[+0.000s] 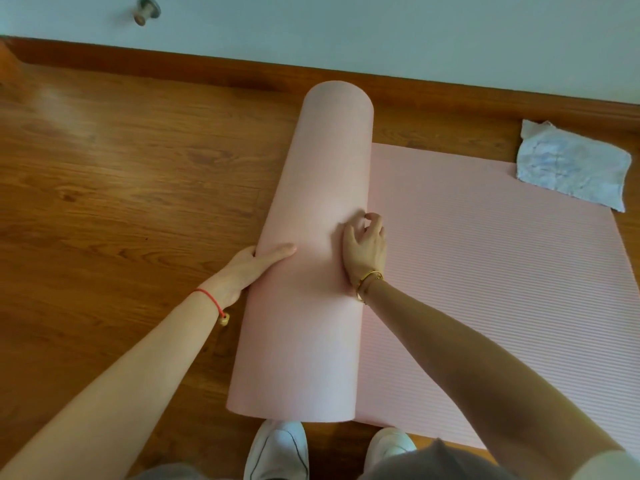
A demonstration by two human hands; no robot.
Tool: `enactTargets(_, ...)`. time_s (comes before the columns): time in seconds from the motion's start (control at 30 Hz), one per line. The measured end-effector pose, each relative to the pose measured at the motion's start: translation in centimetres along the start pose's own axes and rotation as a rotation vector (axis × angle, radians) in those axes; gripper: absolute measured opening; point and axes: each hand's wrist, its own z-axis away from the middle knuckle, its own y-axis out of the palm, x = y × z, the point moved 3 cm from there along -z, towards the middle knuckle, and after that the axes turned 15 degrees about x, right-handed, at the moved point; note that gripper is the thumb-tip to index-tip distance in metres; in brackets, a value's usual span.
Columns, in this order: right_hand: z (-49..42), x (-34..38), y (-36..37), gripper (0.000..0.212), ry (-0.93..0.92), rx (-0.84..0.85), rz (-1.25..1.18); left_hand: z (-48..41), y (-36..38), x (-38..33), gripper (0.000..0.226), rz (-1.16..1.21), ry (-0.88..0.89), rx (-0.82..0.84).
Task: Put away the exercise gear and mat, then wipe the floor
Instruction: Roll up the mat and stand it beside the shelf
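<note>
A pink exercise mat lies on the wooden floor, mostly wound into a thick roll (311,237). Its flat ribbed part (485,278) still stretches out to the right. My left hand (256,265) lies against the roll's left side, thumb stretched flat across the top. My right hand (365,247) presses on the roll's right side, near the seam with the flat part, with its fingers bent. A crumpled white-and-blue cloth (571,168) rests on the mat's far right corner and partly on the floor.
A pale wall with a brown skirting board (207,67) runs along the far side. A small round doorstop (147,10) sticks out of the wall at upper left. My white shoes (277,452) stand at the roll's near end. Bare wooden floor (121,185) extends left.
</note>
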Motion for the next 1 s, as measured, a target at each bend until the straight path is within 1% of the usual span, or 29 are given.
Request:
enactTargets(0.07, -0.1, 0.5, 0.1, 0.039, -0.027, 0.017, -0.016, 0.1, -0.4, -0.2, 0.08, 0.005, 0.042, -0.076)
enactTargets(0.13, -0.3, 1.2, 0.9, 0.036, -0.029, 0.085, -0.051, 0.8, -1.6, -0.9, 0.064, 0.014, 0.089, -0.191)
enactTargets(0.2, -0.7, 2.2, 2.4, 0.036, -0.019, 0.22, -0.082, 1.8, -3.2, -1.7, 0.068, -0.041, 0.112, -0.336)
enactTargets(0.23, -0.8, 2.6, 3.3, 0.04, -0.016, 0.311, -0.091, 2.2, -4.0, -2.0, 0.072, -0.122, 0.104, -0.419)
enactTargets(0.3, -1.1, 3.7, 5.1, 0.06, -0.039, 0.495, -0.024, 3.5, -5.2, -2.8, 0.073, -0.353, 0.059, -0.6)
enactTargets(0.37, -0.8, 5.1, 6.9, 0.075, -0.1, 0.611, 0.064, 4.7, -5.8, -3.5, 0.073, -0.552, 0.049, -0.764)
enactTargets(0.4, -0.4, 5.8, 7.6, 0.075, -0.127, 0.631, 0.048, 5.1, -5.6, -3.9, 0.074, -0.633, 0.055, -0.829)
enactTargets(0.47, 0.2, 7.1, 8.5, 0.066, -0.126, 0.621, -0.114, 5.4, -5.0, -4.1, 0.077, -0.784, 0.033, -0.911)
enactTargets(0.5, 0.3, 7.4, 8.9, 0.062, -0.079, 0.613, -0.239, 5.3, -4.6, -4.0, 0.079, -0.849, 0.02, -0.921)
enactTargets(0.53, 0.4, 7.6, 9.0, 0.063, -0.02, 0.599, -0.351, 5.2, -4.0, -3.9, 0.081, -0.899, 0.014, -0.906)
enactTargets(0.57, 0.3, 7.6, 8.9, 0.068, 0.027, 0.561, -0.431, 5.0, -3.4, -3.9, 0.081, -0.923, 0.014, -0.872)
enactTargets(0.63, -0.2, 7.1, 8.1, 0.075, 0.049, 0.435, -0.478, 4.4, -2.6, -3.9, 0.073, -0.915, 0.066, -0.772)
enactTargets(0.7, -0.6, 6.3, 7.0, 0.079, 0.043, 0.327, -0.456, 4.0, -2.0, -4.6, 0.058, -0.827, 0.209, -0.695)
enactTargets(0.73, -0.7, 6.0, 6.4, 0.087, 0.045, 0.297, -0.432, 3.9, -2.0, -5.0, 0.05, -0.764, 0.288, -0.678)
enactTargets(0.8, -0.9, 5.3, 5.4, 0.104, 0.064, 0.289, -0.373, 3.5, -2.3, -5.7, 0.033, -0.58, 0.384, -0.67)
enactTargets(0.83, -1.0, 4.9, 5.0, 0.106, 0.081, 0.305, -0.356, 3.3, -2.7, -5.7, 0.027, -0.474, 0.395, -0.668)
enactTargets(0.87, -1.1, 4.6, 4.7, 0.105, 0.101, 0.331, -0.349, 2.9, -3.2, -5.6, 0.03, -0.389, 0.378, -0.668)
enactTargets(0.9, -1.4, 4.2, 4.5, 0.103, 0.12, 0.355, -0.352, 2.5, -3.6, -5.3, 0.039, -0.339, 0.336, -0.658)
enactTargets(0.93, -1.6, 3.9, 4.1, 0.102, 0.132, 0.375, -0.348, 2.0, -4.2, -4.7, 0.053, -0.317, 0.263, -0.63)
enactTargets(1.0, -1.9, 3.3, 3.4, 0.099, 0.156, 0.395, -0.35, 0.9, -5.3, -3.2, 0.086, -0.241, 0.081, -0.5)
